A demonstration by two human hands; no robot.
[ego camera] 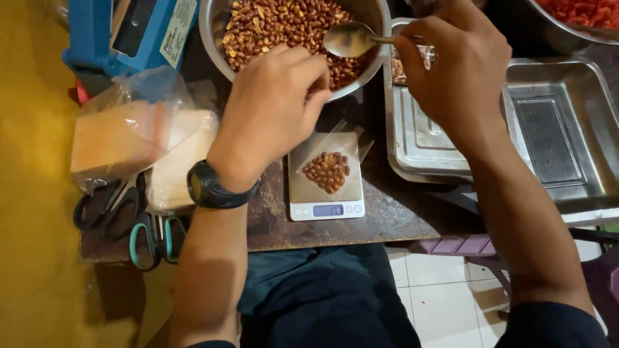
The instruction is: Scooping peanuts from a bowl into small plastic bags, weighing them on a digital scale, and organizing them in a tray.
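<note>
head view — right hand (pixel 461 67) grips a spoon (pixel 349 40) over the bowl of peanuts (pixel 284 26); left hand (pixel 274 106), fingers curled, holds nothing visible — it hovers above a peanut bag (pixel 327 171) on the small scale (pixel 325 193).

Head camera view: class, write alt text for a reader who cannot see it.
A right hand holds a spoon over a metal bowl of peanuts, the left hand at its rim. Below, a small digital scale carries a clear bag of peanuts.

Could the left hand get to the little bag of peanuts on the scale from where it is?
Probably yes. The left hand hovers just above and left of the bag of peanuts on the scale, with nothing lying between them.
</note>
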